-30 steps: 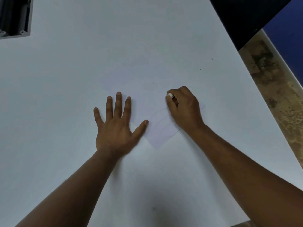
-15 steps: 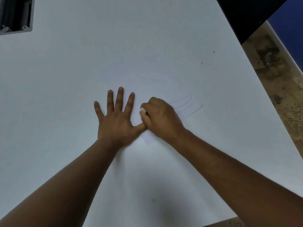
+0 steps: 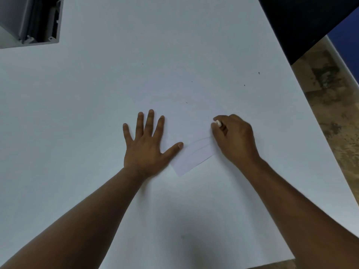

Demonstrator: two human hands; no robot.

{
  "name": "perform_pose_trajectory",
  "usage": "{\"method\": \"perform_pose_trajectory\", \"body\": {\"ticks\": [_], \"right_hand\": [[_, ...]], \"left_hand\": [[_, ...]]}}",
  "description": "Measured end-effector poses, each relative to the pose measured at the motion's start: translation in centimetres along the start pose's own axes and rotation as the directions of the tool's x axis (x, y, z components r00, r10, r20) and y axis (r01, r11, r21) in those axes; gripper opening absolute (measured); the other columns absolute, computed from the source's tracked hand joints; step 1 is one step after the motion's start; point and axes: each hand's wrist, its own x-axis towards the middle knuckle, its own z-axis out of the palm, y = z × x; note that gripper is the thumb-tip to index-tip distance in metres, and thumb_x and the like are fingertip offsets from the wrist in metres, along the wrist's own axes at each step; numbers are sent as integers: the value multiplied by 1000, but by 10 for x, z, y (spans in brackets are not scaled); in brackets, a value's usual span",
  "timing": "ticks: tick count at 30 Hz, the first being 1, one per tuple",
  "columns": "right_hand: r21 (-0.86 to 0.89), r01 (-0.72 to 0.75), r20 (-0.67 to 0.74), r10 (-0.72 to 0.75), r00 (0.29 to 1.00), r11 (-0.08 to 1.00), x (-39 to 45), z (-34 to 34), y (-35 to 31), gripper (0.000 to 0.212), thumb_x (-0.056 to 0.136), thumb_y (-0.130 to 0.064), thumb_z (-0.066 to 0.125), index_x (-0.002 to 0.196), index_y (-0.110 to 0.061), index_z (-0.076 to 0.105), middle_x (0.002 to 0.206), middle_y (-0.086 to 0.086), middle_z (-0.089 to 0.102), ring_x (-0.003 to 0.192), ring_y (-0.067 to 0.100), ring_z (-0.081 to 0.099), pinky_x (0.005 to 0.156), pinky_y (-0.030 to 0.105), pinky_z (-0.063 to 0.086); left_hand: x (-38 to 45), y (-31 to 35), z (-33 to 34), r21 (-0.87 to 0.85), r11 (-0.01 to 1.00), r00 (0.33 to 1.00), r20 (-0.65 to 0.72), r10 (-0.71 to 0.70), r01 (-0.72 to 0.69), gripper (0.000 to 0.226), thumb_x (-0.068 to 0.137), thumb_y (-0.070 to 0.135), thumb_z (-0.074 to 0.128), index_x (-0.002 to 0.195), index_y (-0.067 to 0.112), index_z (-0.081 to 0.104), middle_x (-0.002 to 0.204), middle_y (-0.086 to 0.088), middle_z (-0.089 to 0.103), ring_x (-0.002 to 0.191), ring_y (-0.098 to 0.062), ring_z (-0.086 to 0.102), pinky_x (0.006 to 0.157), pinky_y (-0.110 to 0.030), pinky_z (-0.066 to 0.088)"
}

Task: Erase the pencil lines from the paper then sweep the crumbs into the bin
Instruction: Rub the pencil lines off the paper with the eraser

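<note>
A white sheet of paper [image 3: 191, 158] lies on the white table [image 3: 116, 84], its near corner showing between my hands. Faint curved pencil lines [image 3: 200, 145] cross it. My left hand [image 3: 148, 144] lies flat with fingers spread, pressing the paper's left side. My right hand [image 3: 236, 138] is curled and pinches a small white eraser [image 3: 218, 123] against the paper's right part. Most of the paper's outline blends into the table.
A grey open box or bin [image 3: 29, 22] sits at the table's far left corner. Small dark crumbs [image 3: 259, 73] dot the far table. The table's right edge runs diagonally above a mottled brown floor [image 3: 334, 105]; a dark panel [image 3: 303, 20] is at the upper right.
My right hand swept the eraser left to my left thumb half a second ago, and has now moved back right across the paper. My left hand has stayed flat on the sheet.
</note>
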Motion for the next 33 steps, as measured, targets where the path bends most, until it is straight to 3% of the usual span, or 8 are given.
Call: {"method": "perform_pose_trajectory", "body": {"ticks": [3, 7, 10, 13, 19, 22, 28, 33], "right_hand": [[103, 10, 63, -16, 998, 995, -13, 9, -20, 21, 94, -21, 62, 106, -8, 73, 85, 4, 66, 76, 11, 60, 75, 15, 42], [169, -61, 151, 35, 988, 984, -7, 16, -32, 15, 94, -26, 66, 97, -12, 71, 74, -6, 65, 70, 9, 59, 68, 23, 48], [176, -35, 177, 3, 984, 984, 4, 23, -40, 14, 94, -25, 66, 95, -12, 71, 70, -9, 62, 67, 8, 57, 67, 25, 50], [93, 80, 147, -93, 985, 992, 16, 37, -49, 15, 94, -22, 61, 90, -12, 70, 76, 2, 60, 67, 19, 57, 64, 35, 51], [-67, 231, 92, -225, 970, 971, 26, 63, -49, 16, 95, -13, 58, 83, -5, 66, 79, 8, 54, 65, 20, 51, 60, 25, 42], [-163, 302, 160, -277, 947, 939, 31, 59, -37, 18, 96, -11, 52, 83, -6, 63, 79, 10, 54, 68, 25, 52, 59, 32, 44], [-267, 73, -42, -87, 995, 961, 67, 7, 34, 22, 95, -16, 54, 82, -3, 67, 79, 13, 55, 66, 29, 54, 59, 39, 49], [-97, 49, -56, -55, 997, 994, 56, 19, 3, 19, 93, -20, 57, 91, -9, 72, 82, 10, 62, 74, 29, 61, 68, 35, 48]], "left_hand": [[5, -3, -3, -158, 987, 989, -144, -40, 17, 83, 97, 72, 14, 165, 25, 11, 173, -2, 1, 159, -23, -4, 127, -55, -1], [38, -2, -14, -229, 973, 959, -272, -84, 20, 69, 104, 50, 22, 162, 12, 25, 171, -9, 16, 159, -31, 6, 127, -52, 7], [66, 5, -19, -229, 972, 960, -257, -108, 48, 66, 105, 42, 21, 162, 9, 22, 172, -11, 13, 159, -32, 2, 127, -50, 4], [77, 10, -12, -167, 983, 975, -195, -105, 72, 65, 108, 42, 16, 164, 9, 12, 173, -9, 4, 160, -27, -4, 129, -48, 0], [77, 10, 3, 21, 998, 990, -129, -60, 63, 65, 107, 44, 9, 164, 16, -1, 173, -3, -9, 159, -22, -14, 128, -49, -5], [77, 11, 2, 33, 997, 991, -119, -69, 73, 67, 105, 46, 7, 164, 17, -1, 173, -2, -10, 158, -21, -15, 128, -49, -5], [77, 13, 1, 22, 997, 991, -113, -73, 76, 68, 103, 45, 4, 164, 16, -1, 173, -1, -11, 158, -21, -15, 128, -49, -6], [77, 14, 0, 19, 997, 990, -122, -71, 73, 68, 104, 45, 8, 165, 16, 2, 173, -2, -8, 159, -22, -12, 128, -50, -5]]}}
